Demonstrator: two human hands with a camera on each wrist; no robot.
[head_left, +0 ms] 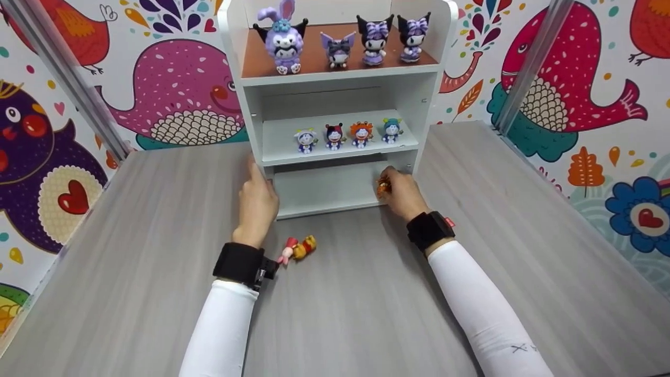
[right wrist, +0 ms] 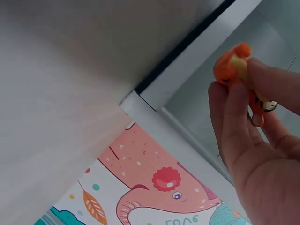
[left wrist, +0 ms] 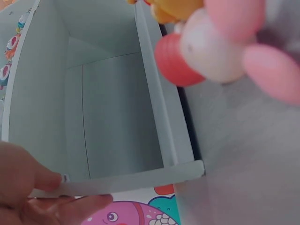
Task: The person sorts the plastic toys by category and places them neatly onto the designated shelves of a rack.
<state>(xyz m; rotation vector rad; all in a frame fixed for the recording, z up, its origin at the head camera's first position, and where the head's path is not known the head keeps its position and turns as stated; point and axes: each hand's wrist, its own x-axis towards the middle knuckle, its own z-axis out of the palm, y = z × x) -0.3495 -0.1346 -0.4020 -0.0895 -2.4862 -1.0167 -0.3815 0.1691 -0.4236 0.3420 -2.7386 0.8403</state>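
Observation:
At the right end of the bottom compartment, my right hand (head_left: 405,195) pinches a small orange Tigger figurine (right wrist: 233,68) between thumb and fingers. The figurine is tilted and partly hidden by the fingers. My left hand (head_left: 257,207) grips the left side panel of the white shelf unit (left wrist: 131,184), thumb at the inner face and fingers outside. On the table, close to the left wrist, lie a pink-and-red Piglet figurine (head_left: 287,251) and a yellow Winnie-the-Pooh figurine (head_left: 305,247), touching or nearly so.
Several small figurines with coloured hats, among them an orange-hatted one (head_left: 361,134), line the middle shelf. The top shelf (head_left: 314,52) carries several purple and black figurines. A grey wood-grain table (head_left: 356,303) bears the unit, and patterned wall panels (head_left: 183,89) stand behind.

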